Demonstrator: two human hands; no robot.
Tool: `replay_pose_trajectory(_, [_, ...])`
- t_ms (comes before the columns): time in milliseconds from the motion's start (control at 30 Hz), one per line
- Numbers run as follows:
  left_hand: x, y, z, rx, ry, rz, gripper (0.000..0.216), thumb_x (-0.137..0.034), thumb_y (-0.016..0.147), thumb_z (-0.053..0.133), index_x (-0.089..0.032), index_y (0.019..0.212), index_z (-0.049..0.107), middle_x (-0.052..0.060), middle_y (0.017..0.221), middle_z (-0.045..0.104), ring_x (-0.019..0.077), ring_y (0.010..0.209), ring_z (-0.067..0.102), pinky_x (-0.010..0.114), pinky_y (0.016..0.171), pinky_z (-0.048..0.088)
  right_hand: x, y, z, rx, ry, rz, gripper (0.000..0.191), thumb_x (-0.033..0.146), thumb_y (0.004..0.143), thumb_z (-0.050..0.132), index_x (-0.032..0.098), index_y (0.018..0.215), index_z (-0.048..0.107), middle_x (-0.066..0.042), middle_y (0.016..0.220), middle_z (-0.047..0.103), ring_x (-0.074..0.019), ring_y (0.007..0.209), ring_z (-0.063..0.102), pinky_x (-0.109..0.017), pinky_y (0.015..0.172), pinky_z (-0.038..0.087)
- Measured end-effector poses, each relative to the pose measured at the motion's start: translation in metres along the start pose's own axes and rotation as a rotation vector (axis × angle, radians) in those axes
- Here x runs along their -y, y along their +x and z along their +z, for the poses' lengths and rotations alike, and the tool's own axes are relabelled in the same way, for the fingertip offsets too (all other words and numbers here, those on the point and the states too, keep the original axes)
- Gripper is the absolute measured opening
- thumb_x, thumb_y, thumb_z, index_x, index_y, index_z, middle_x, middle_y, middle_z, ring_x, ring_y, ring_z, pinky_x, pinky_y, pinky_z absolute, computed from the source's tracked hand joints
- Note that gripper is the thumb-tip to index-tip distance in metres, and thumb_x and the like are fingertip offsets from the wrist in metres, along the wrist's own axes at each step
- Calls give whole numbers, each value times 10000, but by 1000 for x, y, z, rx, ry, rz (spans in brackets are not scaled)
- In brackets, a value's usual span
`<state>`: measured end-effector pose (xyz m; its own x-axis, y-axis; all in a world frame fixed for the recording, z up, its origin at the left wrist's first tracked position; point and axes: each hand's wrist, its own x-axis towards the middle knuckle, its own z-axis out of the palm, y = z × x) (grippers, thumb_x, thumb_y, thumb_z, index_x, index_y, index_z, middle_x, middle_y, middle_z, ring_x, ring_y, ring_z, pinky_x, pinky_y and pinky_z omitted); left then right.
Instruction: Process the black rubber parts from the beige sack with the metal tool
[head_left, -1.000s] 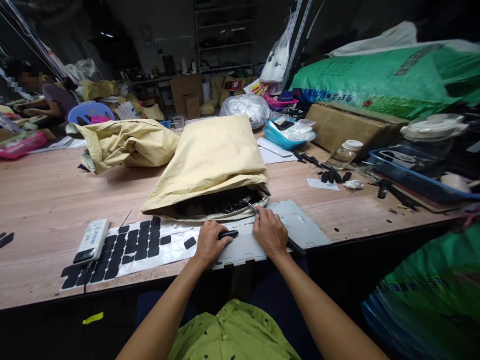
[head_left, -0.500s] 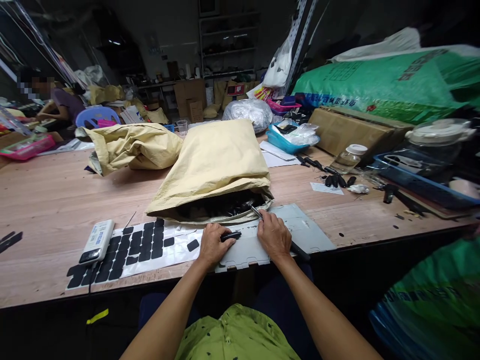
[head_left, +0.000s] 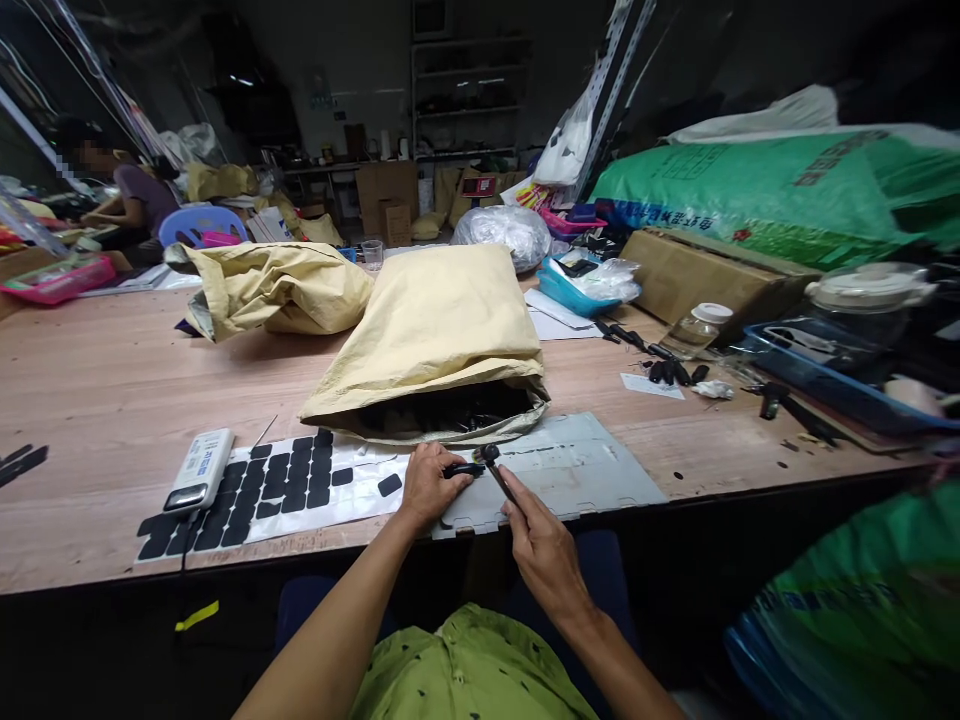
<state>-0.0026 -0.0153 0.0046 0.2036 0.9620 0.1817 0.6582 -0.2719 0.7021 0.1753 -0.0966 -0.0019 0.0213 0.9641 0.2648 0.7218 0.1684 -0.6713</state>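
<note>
My left hand [head_left: 429, 485] is closed on a small black part [head_left: 466, 469], pinching it against the grey board [head_left: 592, 470]. In my right hand [head_left: 541, 535] is what looks like a small hammer [head_left: 504, 484], with a dark handle and a rounded head. That head is right beside the tip of the black part; whether they touch I cannot tell. Just beyond both hands lies a tan sack [head_left: 450, 310], its mouth facing me, with dark things inside that I cannot make out.
Left of my hands are a sheet of black stickers [head_left: 289, 475] and a white device [head_left: 201, 470] with a cable. A second tan sack [head_left: 292, 290] lies behind. To the right are loose black pieces [head_left: 667, 372], a jar [head_left: 697, 328] and a carton [head_left: 705, 275]. A person [head_left: 135, 195] sits far left.
My right hand has turned and drawn the hammer back from the sack's mouth, bringing its head down beside the black part. My left hand keeps its hold. The view has shifted slightly.
</note>
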Motion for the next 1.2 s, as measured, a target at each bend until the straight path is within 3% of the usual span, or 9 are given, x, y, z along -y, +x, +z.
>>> replay_pose_trajectory(300, [3,0,3,-5,-8,-14,160,-273,751,773,-256,910,775,27,854,632,211,900,533,335,813,426,5,-7,-4,5,-110,47,469,264,974,356,337,1419,484,-26,1142,689,-155,952,677,-256,809,543])
replay_pose_trajectory(433, [3,1,3,-3,-18,-25,166,-266,744,779,-246,909,777,26,854,627,210,903,527,331,811,421,7,-5,-6,4,-104,74,458,292,984,350,348,1421,473,-17,1219,665,-156,1012,664,-255,819,537])
replay_pose_trajectory(567, [3,1,3,-2,-10,-16,151,-269,758,766,-258,908,771,20,838,617,207,898,517,329,807,413,17,-5,-6,-24,-72,-5,477,280,981,349,337,1446,437,-35,1231,653,-159,1039,655,-254,843,526])
replay_pose_trajectory(767, [0,1,2,21,1,-28,94,-269,779,744,-268,869,769,21,819,613,212,891,510,328,788,401,15,-3,2,65,-132,-54,477,240,960,356,335,1409,484,-12,1193,679,-150,991,670,-251,804,546])
replay_pose_trajectory(900, [0,1,2,10,-4,-30,140,-271,762,763,-249,900,764,25,836,614,215,907,515,329,808,411,3,32,-7,-55,-183,-35,458,245,950,393,278,1390,516,-46,1226,665,-183,1071,635,-287,851,522])
replay_pose_trajectory(1067, [0,-1,1,15,4,-35,148,-261,760,761,-233,906,760,29,845,618,219,912,521,341,830,422,-19,93,-9,-154,-444,39,386,191,932,431,225,1269,616,-68,1017,694,-193,910,604,-287,718,435])
replay_pose_trajectory(1200, [0,2,1,20,3,-35,160,-262,750,771,-224,904,759,35,849,622,226,914,526,351,825,428,-33,106,6,-169,-581,51,372,177,934,441,217,1262,611,-65,962,672,-183,848,559,-290,667,358])
